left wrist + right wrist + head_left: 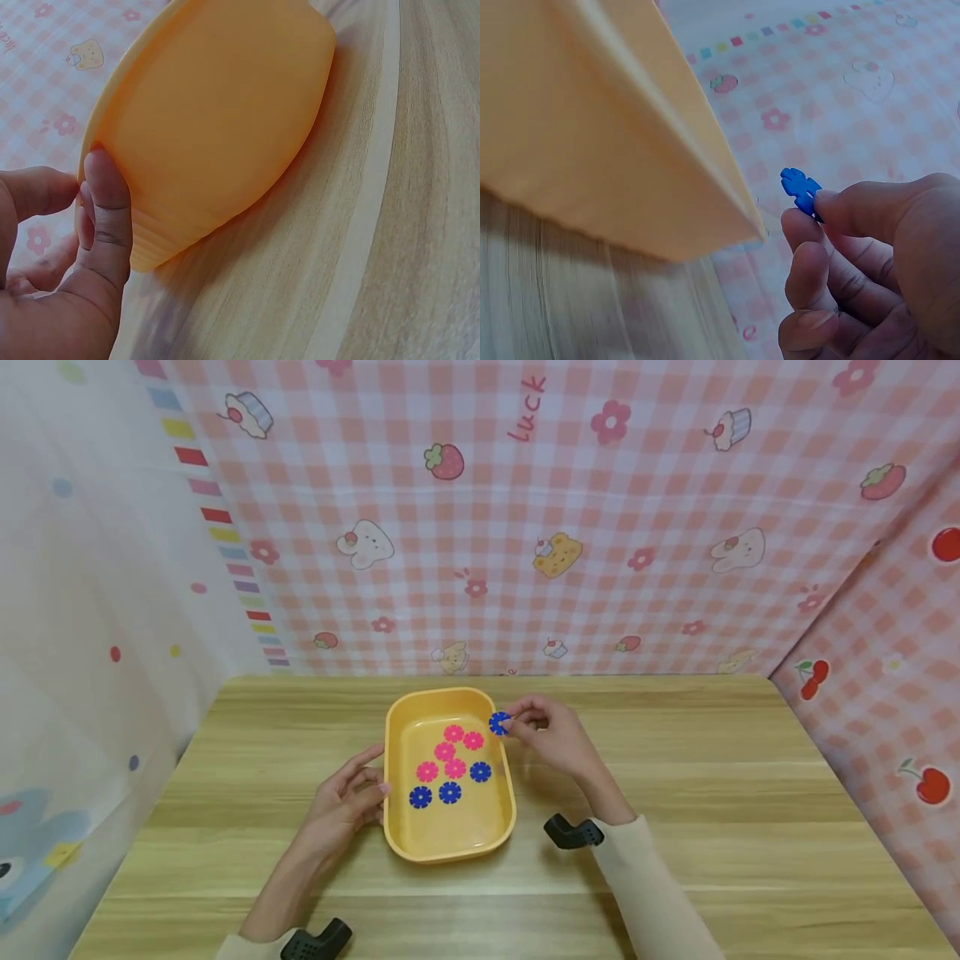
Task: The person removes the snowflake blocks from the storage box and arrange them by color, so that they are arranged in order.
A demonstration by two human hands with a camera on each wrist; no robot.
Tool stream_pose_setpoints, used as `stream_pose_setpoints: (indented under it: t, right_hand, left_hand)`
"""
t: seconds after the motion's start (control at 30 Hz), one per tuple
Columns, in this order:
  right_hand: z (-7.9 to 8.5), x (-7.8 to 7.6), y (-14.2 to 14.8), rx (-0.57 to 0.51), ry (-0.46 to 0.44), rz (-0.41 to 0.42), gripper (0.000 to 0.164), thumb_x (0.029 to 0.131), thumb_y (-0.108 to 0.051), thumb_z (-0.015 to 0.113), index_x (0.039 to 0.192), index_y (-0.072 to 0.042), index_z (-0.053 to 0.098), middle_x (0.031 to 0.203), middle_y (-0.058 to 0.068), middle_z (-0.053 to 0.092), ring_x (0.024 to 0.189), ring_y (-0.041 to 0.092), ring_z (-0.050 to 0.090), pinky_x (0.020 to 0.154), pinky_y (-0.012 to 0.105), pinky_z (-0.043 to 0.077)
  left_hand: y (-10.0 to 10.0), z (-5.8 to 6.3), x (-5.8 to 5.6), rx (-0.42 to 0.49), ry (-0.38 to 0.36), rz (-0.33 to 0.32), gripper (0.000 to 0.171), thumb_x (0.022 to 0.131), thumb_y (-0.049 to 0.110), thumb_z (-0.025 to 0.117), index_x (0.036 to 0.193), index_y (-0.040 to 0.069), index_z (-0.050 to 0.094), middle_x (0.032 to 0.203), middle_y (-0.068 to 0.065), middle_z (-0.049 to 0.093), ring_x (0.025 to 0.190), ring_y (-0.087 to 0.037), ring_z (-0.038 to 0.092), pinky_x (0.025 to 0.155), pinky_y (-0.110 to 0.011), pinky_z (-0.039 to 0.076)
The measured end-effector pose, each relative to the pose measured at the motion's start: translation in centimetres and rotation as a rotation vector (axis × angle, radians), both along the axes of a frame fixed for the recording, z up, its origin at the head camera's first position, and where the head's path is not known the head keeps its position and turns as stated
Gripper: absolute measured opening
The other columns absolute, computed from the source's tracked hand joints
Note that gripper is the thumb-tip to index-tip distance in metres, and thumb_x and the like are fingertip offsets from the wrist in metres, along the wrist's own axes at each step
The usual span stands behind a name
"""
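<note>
A yellow rectangular tray stands on the table with several pink snowflake discs and three blue ones lying flat in it. My right hand pinches another blue snowflake disc between thumb and fingertips, above the tray's right rim. That disc's notched edge shows in the right wrist view. At the tray's left side, my left hand rests its thumb and fingertips against the outer wall, the fingers loosely bent.
The wooden table stretches to both sides of the tray. Behind it hangs a pink checked cloth, with a white cloth on the left and a cherry-print one on the right. Black wrist devices sit at both sleeves.
</note>
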State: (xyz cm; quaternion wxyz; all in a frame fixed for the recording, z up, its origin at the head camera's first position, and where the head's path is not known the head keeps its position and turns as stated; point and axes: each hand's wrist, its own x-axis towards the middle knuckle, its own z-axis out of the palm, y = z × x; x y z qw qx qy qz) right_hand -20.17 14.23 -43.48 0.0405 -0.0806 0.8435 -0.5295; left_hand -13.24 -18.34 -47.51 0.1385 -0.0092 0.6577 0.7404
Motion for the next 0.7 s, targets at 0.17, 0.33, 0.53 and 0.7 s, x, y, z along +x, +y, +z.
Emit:
stream_pose_setpoints:
  t: [0.17, 0.33, 0.53, 0.7]
  right_hand:
    - [-0.7, -0.3, 1.6, -0.003, -0.007, -0.028, 0.014, 0.099, -0.020, 0.067, 0.109, -0.010, 0.069, 0.097, 0.010, 0.075, 0.093, 0.040, 0.069, 0.081, 0.055, 0.061]
    - [-1.2, -0.5, 3.3, 0.010, -0.012, -0.064, 0.015, 0.100, -0.021, 0.066, 0.110, -0.011, 0.070, 0.097, 0.009, 0.076, 0.090, 0.038, 0.069, 0.078, 0.051, 0.061]
    - [-1.9, -0.8, 5.6, 0.024, -0.024, -0.108, 0.019, 0.100, -0.020, 0.065, 0.113, -0.007, 0.069, 0.100, 0.016, 0.074, 0.085, 0.032, 0.066, 0.067, 0.034, 0.058]
    - [-2.6, -1.1, 7.4, 0.025, -0.051, -0.148, 0.022, 0.100, -0.020, 0.065, 0.115, -0.004, 0.068, 0.099, 0.017, 0.073, 0.083, 0.029, 0.066, 0.063, 0.029, 0.056]
  left_hand:
    - [0.0, 0.0, 0.0, -0.004, 0.000, -0.002, 0.066, 0.099, 0.004, 0.065, 0.158, 0.013, 0.036, 0.110, -0.003, 0.059, 0.078, -0.012, 0.062, 0.069, -0.026, 0.060]
    - [0.0, 0.0, 0.0, -0.010, -0.005, 0.003, 0.066, 0.099, 0.004, 0.065, 0.158, 0.013, 0.037, 0.109, -0.003, 0.057, 0.078, -0.012, 0.062, 0.069, -0.026, 0.060]
    - [0.1, 0.0, 0.0, -0.007, -0.010, 0.005, 0.067, 0.098, 0.004, 0.066, 0.157, 0.014, 0.037, 0.108, -0.002, 0.058, 0.079, -0.012, 0.062, 0.070, -0.026, 0.060]
    - [0.0, 0.1, 0.0, -0.007, -0.014, 0.001, 0.066, 0.098, 0.005, 0.066, 0.157, 0.015, 0.037, 0.108, -0.002, 0.058, 0.079, -0.012, 0.062, 0.070, -0.027, 0.060]
